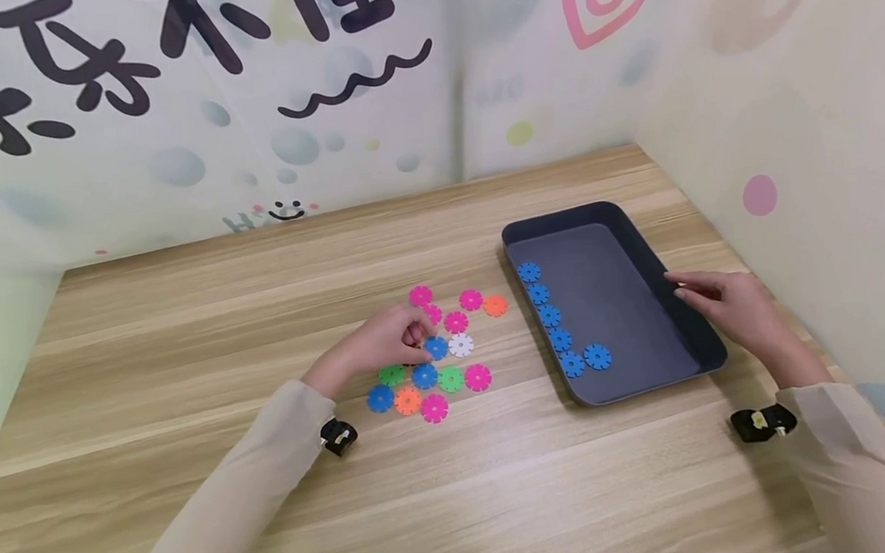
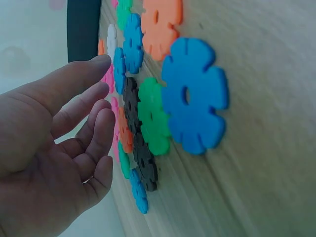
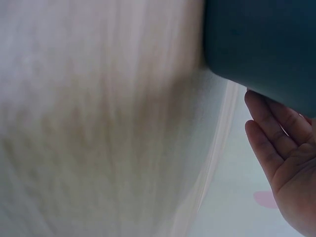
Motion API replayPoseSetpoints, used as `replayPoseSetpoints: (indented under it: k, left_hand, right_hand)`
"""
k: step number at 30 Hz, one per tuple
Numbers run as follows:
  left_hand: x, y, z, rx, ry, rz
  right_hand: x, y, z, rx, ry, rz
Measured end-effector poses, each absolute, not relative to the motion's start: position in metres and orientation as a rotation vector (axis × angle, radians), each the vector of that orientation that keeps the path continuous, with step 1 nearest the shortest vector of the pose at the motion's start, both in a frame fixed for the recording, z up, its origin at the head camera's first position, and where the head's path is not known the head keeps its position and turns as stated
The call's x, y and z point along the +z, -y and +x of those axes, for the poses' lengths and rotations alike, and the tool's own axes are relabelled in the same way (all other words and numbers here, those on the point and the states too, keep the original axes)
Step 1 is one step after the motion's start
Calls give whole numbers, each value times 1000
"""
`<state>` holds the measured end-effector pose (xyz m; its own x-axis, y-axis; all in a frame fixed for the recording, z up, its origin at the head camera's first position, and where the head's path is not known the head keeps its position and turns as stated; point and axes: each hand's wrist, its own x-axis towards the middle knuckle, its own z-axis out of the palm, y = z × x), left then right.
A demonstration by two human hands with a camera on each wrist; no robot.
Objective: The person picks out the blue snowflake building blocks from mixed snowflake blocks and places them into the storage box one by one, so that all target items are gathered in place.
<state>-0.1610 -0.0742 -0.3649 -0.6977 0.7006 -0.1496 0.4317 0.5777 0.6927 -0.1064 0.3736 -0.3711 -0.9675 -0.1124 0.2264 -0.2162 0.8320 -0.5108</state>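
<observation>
My left hand (image 1: pixel 386 344) hovers over a loose group of flower-shaped plastic discs, thumb and fingers loosely bent. Its thumb and index tips are at a blue disc (image 1: pixel 436 348), with a white disc (image 1: pixel 461 345) beside it. The left wrist view shows the fingertips just apart from that blue disc (image 2: pixel 119 70). Black discs (image 2: pixel 145 162), hidden in the head view, lie below the hand. At the right, my right hand (image 1: pixel 740 307) pinches the right rim of a dark grey tray (image 1: pixel 624 300); its thumb is hidden in the right wrist view.
Several blue discs (image 1: pixel 550 315) line the tray's left side, and another blue disc (image 1: pixel 598 356) lies beside the lowest. Pink, orange, green and blue discs lie left of the tray on the wooden table (image 1: pixel 190 340). Walls (image 1: pixel 805 166) stand behind and to the right.
</observation>
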Motion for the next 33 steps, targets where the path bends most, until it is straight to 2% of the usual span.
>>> replayPoseSetpoints:
  k: [26, 33]
  left_hand:
    - [-363, 63, -168, 797, -2365, 855]
    - [-364, 64, -173, 825, -2304, 918]
  right_hand:
    - [-372, -375, -108, 845, 2834, 246]
    - [-372, -376, -107, 850, 2835, 242]
